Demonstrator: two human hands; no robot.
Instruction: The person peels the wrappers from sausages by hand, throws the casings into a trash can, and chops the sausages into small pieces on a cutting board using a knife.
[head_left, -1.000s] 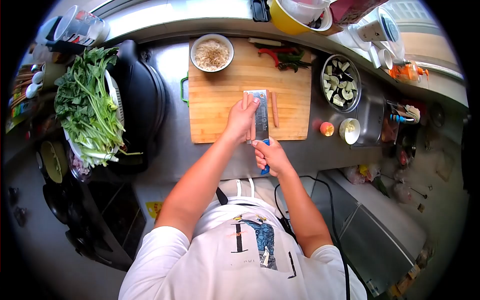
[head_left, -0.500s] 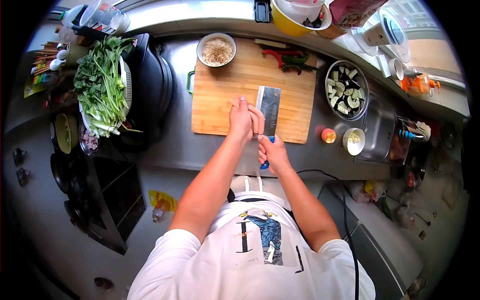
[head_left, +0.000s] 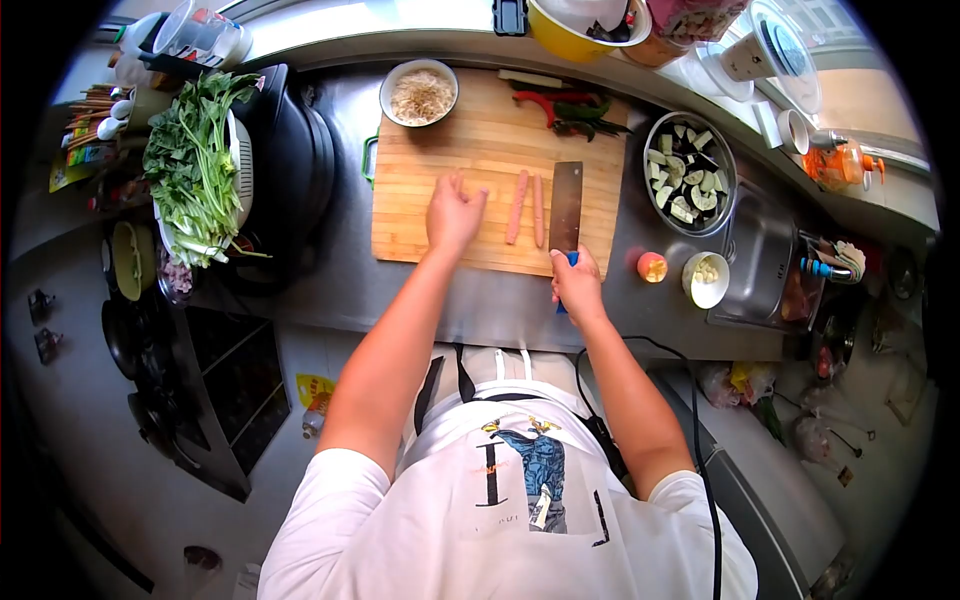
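My right hand (head_left: pixel 577 285) is closed around the blue handle (head_left: pixel 572 258) of a cleaver (head_left: pixel 566 205). The cleaver's blade lies over the right part of a wooden cutting board (head_left: pixel 420 160), pointing away from me. Just left of the blade, two long pink pieces of sausage (head_left: pixel 517 208) lie side by side, roughly parallel to it. My left hand (head_left: pixel 455 215) is over the board to the left of the sausage, its thumb apart from its loosely bent fingers, and I see nothing in it.
A bowl of pale shreds (head_left: pixel 422 92) and several peppers (head_left: pixel 575 112) sit at the board's far side. To the right are a bowl of cut eggplant (head_left: pixel 690 178), a partly eaten-looking fruit (head_left: pixel 652 267), a small white bowl (head_left: pixel 706 280) and the sink (head_left: pixel 755 255). Leafy greens (head_left: pixel 200 170) stand left.
My left hand has moved left, away from the sausage, which now lies on the board. My right hand has shifted right with the cleaver, and the blade now appears narrower and darker.
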